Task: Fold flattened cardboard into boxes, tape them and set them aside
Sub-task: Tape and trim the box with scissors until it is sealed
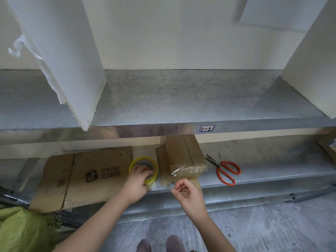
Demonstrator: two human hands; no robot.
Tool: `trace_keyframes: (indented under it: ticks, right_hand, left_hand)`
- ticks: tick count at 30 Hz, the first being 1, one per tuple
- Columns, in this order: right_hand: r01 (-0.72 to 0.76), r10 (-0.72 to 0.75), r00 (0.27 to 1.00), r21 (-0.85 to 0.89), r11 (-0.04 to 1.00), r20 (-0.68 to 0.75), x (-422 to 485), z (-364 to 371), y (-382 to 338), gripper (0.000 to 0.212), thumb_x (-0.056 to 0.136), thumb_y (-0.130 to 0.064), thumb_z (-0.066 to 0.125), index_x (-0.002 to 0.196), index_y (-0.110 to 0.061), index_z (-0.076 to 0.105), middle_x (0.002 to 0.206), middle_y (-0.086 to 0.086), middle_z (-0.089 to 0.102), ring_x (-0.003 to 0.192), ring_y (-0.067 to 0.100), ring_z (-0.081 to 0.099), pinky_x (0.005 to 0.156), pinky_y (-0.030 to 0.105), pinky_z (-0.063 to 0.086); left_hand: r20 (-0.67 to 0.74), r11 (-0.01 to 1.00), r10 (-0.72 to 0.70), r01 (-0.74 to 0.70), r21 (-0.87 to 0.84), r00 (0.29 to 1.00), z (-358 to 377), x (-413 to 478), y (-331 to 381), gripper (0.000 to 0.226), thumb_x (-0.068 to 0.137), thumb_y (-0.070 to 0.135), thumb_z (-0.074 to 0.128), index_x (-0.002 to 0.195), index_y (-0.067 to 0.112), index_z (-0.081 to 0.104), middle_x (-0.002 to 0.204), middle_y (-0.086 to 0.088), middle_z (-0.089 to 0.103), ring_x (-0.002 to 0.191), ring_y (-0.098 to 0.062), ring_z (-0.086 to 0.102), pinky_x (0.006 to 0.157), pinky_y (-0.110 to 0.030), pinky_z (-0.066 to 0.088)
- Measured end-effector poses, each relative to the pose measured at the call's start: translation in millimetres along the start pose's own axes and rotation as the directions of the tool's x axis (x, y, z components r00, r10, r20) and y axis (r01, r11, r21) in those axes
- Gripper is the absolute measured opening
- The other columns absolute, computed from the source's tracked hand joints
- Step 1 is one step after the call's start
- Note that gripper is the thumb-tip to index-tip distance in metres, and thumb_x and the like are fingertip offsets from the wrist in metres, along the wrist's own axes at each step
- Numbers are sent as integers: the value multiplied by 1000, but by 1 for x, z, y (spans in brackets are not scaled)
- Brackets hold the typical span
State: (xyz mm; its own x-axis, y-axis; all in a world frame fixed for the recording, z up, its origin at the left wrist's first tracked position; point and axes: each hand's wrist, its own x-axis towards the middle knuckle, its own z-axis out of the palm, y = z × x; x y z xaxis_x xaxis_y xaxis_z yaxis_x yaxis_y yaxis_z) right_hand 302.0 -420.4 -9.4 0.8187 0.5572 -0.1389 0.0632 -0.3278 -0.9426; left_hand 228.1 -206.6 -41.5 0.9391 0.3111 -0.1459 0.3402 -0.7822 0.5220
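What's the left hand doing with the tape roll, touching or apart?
Touching. Head view: left hand fingers curl over the tape roll's rim into its core.

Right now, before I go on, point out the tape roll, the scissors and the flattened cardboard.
tape roll (143, 158): head view, far part of its yellow rim.
scissors (219, 167): head view, where the orange handles meet.
flattened cardboard (87, 160): head view, bare part of the printed panel.

On the lower shelf (263, 171), taking the tape roll (142, 158) as centre: flattened cardboard (87, 177) just left, cardboard bundle (183, 157) just right, scissors (225, 170) farther right past the bundle — upper shelf (181, 99) overhead.
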Motion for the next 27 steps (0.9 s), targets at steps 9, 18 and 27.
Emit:
trace_keyframes:
  ticks: [9,18,27]
  right_hand:
    - [140,-133,990,-249,958,45,-9,-26,-3,22,79,-5,70,74,-21,57,75,-3,56,69,11,54,60,16,46]
    - [148,-157,988,-340,929,1,8,-88,8,22,81,-19,75,71,-22,56,78,-5,58,82,6,56,65,12,43]
    - [306,-251,952,-544,782,175,34,-125,19,27,83,-29,69,67,-27,47,144,-10,43,137,11,31,111,32,29]
  left_hand:
    - [-31,746,-180,116,-656,983,-9,-14,89,23,93,34,58,115,25,58,104,6,63,95,-1,58,78,-9,43]
    - [-177,829,-324,189,-527,929,-2,10,115,26,91,32,62,115,24,56,98,6,64,91,-10,59,74,-20,42]
    - [-132,760,-418,266,-594,899,8,22,121,23,91,31,62,113,23,59,109,4,64,103,-15,58,91,-29,46]
